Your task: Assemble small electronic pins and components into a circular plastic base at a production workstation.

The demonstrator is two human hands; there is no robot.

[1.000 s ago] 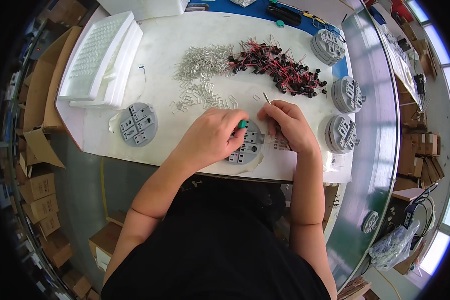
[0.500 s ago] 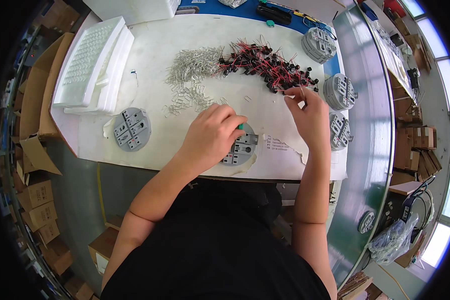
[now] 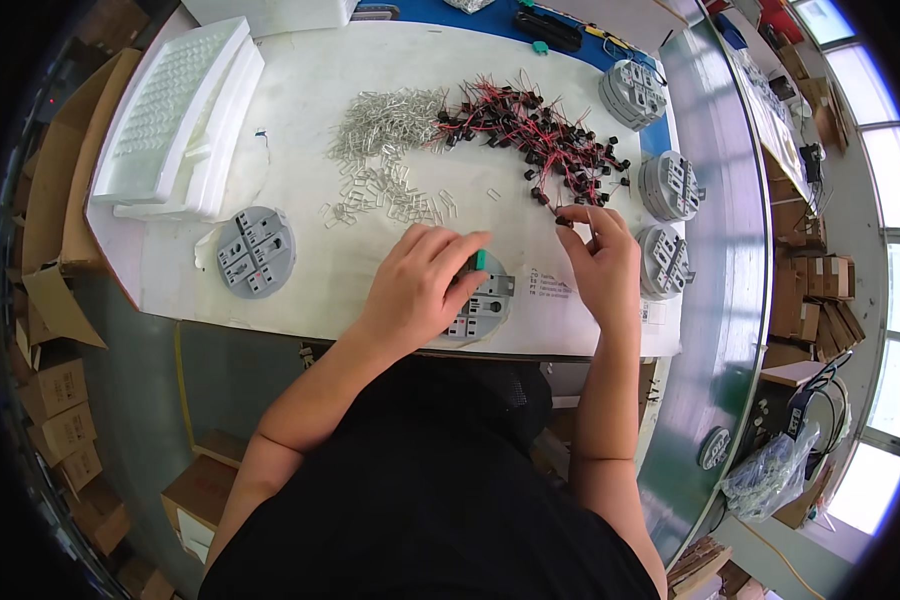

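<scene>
My left hand is closed on a small green piece, pinched between thumb and fingers; whatever else of it there is stays hidden. Just under and beside this hand lies a round grey fixture with square blocks and slots, partly covered by my fingers. My right hand pinches a small black component with wires by its fingertips, at the near edge of a heap of black parts with red wires. To the left of that heap spreads a pile of U-shaped metal pieces.
Another round fixture lies at the left of the white tabletop. White foam trays stand at the far left. Stacked fixtures and a further fixture stack line the right edge, beside a metallic ledge.
My right hand has drawn slightly nearer from the heap, with a black component now between its fingertips. The left hand has tilted a little, showing more of the green piece.
</scene>
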